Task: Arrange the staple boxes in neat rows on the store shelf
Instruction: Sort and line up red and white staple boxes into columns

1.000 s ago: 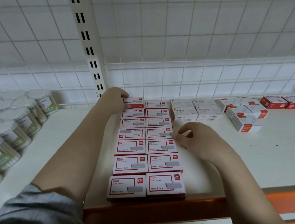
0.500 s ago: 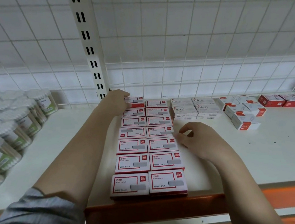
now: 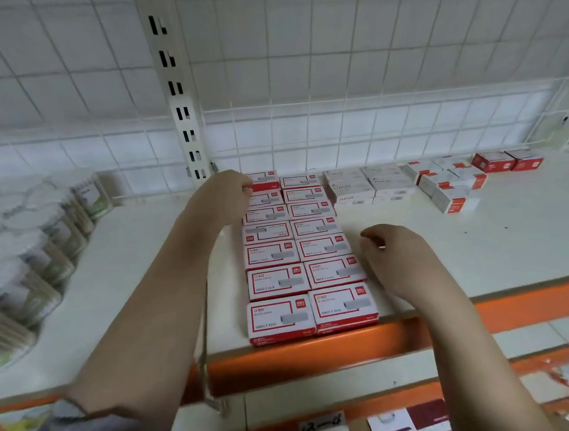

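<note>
Grey boxes (image 3: 351,186) read "STAPLES"; a shelf tag (image 3: 321,424) reads "12-4".

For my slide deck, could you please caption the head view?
Left hand grips the rearmost staple box of two neat columns; right hand hovers beside them.

Staple boxes (image 3: 277,281): smooth printed cardboard, slight sheen. Beneath them, shelf (image 3: 519,239): matt white board, glossy orange-painted metal edge. Behind, wire grid (image 3: 332,73): white-coated metal.
</note>
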Motion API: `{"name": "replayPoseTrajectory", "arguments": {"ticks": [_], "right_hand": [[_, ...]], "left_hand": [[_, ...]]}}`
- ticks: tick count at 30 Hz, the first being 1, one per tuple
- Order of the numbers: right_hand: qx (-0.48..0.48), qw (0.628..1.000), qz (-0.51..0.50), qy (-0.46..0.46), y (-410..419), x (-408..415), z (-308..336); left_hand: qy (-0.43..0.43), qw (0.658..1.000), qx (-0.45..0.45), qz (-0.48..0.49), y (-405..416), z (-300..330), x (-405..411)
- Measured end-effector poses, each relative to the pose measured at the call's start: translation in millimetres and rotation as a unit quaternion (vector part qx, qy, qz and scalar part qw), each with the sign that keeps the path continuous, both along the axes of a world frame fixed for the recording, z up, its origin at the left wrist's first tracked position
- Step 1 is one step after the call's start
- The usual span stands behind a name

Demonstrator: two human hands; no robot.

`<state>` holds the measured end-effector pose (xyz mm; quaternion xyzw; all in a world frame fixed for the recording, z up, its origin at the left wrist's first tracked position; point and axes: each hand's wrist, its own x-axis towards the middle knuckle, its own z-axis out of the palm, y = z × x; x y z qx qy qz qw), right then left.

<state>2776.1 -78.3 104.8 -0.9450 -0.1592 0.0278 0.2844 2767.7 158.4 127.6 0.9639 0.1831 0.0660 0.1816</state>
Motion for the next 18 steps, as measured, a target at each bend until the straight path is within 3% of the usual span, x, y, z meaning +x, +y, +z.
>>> {"name": "replayPoseTrajectory", "arguments": {"ticks": [18], "right_hand": [[-0.063, 0.987, -0.141, 0.04, -92.0, -40.8, 6.0]], "left_hand": [[-0.029, 0.991, -0.055, -0.121, -96.2, 6.9, -34.7]]}}
